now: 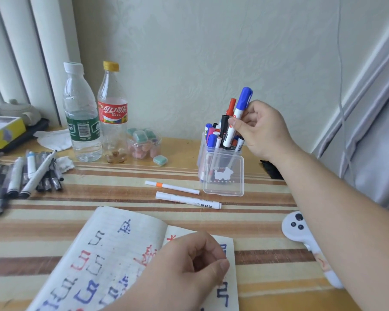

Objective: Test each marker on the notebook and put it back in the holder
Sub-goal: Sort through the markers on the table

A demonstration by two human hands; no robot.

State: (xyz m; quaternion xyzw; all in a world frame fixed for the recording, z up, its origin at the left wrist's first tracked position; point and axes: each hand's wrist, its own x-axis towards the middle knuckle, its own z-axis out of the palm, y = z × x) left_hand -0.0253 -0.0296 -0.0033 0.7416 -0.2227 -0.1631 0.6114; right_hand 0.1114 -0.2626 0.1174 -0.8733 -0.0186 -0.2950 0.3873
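Right grip (263,131) pinching one marker (243,102), two bottles (82,113)

A water bottle (81,113) and a cola bottle (112,113) are standing side by side at the back of the bench (180,147), with a clear tub (144,144) of green and pink pieces sitting just right of them. A yellow box (2,131) is lying at far left, and a white controller (301,232) is lying at right.

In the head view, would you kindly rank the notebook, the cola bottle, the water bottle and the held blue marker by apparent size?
1. notebook, largest, though nearest the camera.
2. cola bottle and water bottle look alike; unranked.
3. blue marker, smallest.
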